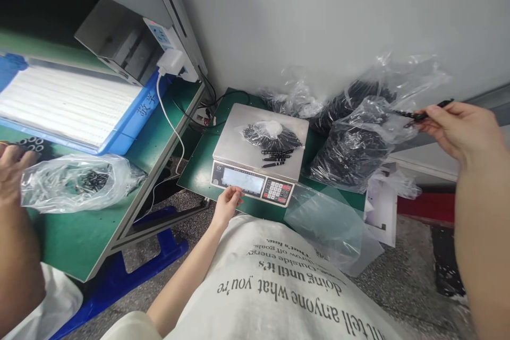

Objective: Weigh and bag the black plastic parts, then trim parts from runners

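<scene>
My right hand [466, 127] is raised at the right, its fingers pinched on a few thin black rod-like parts [418, 114] beside an open clear bag of black parts [350, 143]. At the front edge of the digital counting scale [227, 141], just below its display, my left hand [228, 203] has its fingers curled together with nothing visible in them. On the scale's metal pan lies a clear plastic bag of black parts [271, 135]. Several loose black rods [277, 158] lie in front of that bag.
More filled bags [295, 93] stand against the grey wall. Flat clear bags [326, 220] overhang the bench front. On the left bench are a blue tray [119, 130], an open bag of small parts [71, 183] and another person's hand [14, 164]. A white cable [165, 109] hangs between benches.
</scene>
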Motion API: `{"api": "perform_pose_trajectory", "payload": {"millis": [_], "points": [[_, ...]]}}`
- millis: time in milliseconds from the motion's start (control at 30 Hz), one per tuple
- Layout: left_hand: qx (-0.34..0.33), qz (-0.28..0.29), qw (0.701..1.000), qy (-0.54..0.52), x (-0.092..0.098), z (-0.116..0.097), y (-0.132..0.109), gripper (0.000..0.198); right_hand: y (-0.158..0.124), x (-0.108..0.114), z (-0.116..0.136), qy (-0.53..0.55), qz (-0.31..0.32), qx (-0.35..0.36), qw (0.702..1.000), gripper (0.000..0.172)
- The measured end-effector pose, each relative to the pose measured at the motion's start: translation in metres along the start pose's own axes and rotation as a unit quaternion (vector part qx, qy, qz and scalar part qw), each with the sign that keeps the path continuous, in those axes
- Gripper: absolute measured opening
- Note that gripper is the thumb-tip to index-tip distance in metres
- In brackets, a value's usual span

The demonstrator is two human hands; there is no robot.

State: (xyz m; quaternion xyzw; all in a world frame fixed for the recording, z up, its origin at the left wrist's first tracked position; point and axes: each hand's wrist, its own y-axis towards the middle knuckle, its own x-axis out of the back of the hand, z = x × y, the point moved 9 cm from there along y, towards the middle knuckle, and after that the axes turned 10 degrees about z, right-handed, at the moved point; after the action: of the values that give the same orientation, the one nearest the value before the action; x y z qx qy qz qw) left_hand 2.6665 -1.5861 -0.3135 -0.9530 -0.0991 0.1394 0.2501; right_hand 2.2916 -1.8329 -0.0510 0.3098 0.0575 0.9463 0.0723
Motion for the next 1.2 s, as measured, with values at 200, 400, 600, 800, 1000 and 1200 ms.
{"api": "perform_pose_trajectory", "payload": {"millis": [200,400,600,800,1000,1200], "points": [[0.006,0.006,1.0,0.002,-0.002,0.0,0.001,0.03,-0.012,0.005,0.013,0.122,-0.014,0.028,0.992,0.05],[0.007,0.004,1.0,-0.001,-0.002,0.002,0.001,0.031,-0.054,-0.048,0.024,0.17,0.098,0.027,0.98,0.046],[0.006,0.01,1.0,-0.003,-0.005,0.003,0.0,0.031,-0.128,-0.186,-0.003,0.04,0.415,-0.028,0.909,0.035],[0.009,0.002,1.0,-0.002,-0.002,0.007,-0.001,0.032,-0.13,-0.222,-0.023,-0.071,0.345,0.097,0.931,0.034],[0.016,-0.005,1.0,-0.003,0.001,0.01,-0.004,0.031,-0.145,-0.223,-0.014,-0.167,0.252,0.22,0.927,0.028],[0.017,0.0,1.0,-0.001,-0.001,0.012,-0.003,0.032,-0.158,-0.22,-0.002,-0.281,0.177,0.328,0.884,0.035]]}}
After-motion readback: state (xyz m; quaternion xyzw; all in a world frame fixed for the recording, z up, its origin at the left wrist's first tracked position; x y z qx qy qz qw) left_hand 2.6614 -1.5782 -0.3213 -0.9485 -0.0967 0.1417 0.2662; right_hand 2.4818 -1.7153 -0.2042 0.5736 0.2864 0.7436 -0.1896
